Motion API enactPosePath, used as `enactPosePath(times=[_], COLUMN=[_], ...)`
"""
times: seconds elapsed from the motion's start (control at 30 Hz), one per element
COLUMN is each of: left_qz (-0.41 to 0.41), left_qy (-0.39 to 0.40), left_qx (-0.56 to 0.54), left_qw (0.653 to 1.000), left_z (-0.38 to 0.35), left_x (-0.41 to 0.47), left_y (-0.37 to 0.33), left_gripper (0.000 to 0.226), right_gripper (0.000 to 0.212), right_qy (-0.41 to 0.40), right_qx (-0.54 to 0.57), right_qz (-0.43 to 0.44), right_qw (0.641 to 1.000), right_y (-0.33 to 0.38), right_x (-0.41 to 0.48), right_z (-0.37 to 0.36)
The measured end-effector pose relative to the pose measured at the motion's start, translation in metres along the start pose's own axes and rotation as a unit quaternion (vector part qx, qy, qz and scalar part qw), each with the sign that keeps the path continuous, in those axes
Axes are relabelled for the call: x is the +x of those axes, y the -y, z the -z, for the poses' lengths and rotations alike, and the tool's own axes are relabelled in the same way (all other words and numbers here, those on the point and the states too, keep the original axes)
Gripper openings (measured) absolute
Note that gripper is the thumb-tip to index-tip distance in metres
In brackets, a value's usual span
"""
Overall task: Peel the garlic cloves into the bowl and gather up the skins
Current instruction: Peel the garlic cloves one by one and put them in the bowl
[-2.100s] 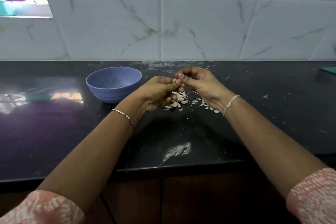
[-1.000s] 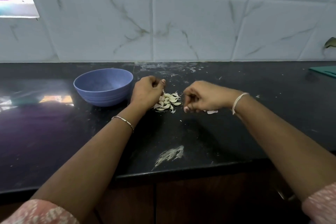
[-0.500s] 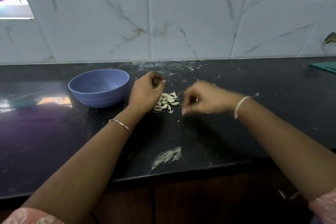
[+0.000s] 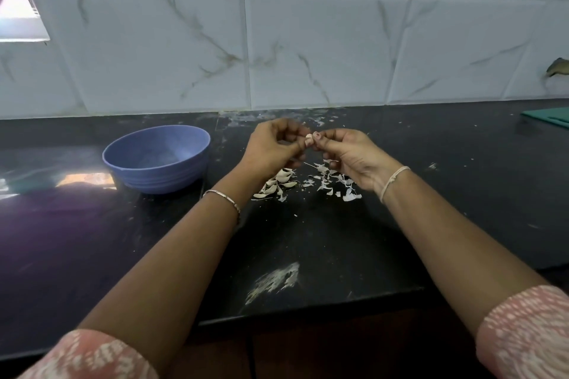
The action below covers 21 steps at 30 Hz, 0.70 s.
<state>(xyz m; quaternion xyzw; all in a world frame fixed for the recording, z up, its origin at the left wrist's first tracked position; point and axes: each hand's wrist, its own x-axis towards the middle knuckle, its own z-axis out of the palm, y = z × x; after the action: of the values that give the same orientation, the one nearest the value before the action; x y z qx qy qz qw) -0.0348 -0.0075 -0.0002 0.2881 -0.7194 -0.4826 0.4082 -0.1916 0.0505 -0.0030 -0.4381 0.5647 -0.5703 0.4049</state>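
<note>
- My left hand (image 4: 271,149) and right hand (image 4: 354,158) hang just above the desk (image 4: 462,191), and their tips meet over one garlic clove (image 4: 308,136).
- The fingers (image 4: 331,136) of both hands are curled and pinch that clove from either side. It is too small for me to tell how much skin it has on.
- I judge this to be the middle of peeling a single clove.
- A pile of cloves (image 4: 280,183) lies on the desk under my left wrist, near the bowl and just beside the skins. I take most of them to be unpeeled.
- Torn skins (image 4: 334,183) are scattered below my right hand, loose and spread out, not gathered.
- The blue bowl (image 4: 160,183) stands on the desk to the left of my left hand. The part of its inside that I can see looks bare.
- So I reckon the job is early: the pile has to be peeled into the bowl, then the skins swept together.
</note>
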Motion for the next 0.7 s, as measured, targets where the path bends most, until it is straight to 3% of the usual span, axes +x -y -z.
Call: enactPosePath(times=[0.27, 0.57, 0.7], left_qz=[-0.016, -0.002, 0.013], left_qy=[-0.079, -0.059, -0.055], left_qx=[0.053, 0.062, 0.048], left_qw=[0.995, 0.996, 0.997], left_z=[-0.015, -0.021, -0.019], left_x=[0.000, -0.002, -0.002], left_y=[0.007, 0.007, 0.008], left_gripper=[0.007, 0.012, 0.016], right_gripper=[0.020, 0.020, 0.009], right_qy=[-0.010, -0.039, -0.033], right_qx=[0.022, 0.008, -0.009], right_qz=[-0.019, 0.018, 0.032], right_qw=[1.000, 0.999, 0.999], right_y=[0.000, -0.003, -0.002], right_x=[-0.002, -0.003, -0.004], right_z=[0.003, 0.004, 0.005])
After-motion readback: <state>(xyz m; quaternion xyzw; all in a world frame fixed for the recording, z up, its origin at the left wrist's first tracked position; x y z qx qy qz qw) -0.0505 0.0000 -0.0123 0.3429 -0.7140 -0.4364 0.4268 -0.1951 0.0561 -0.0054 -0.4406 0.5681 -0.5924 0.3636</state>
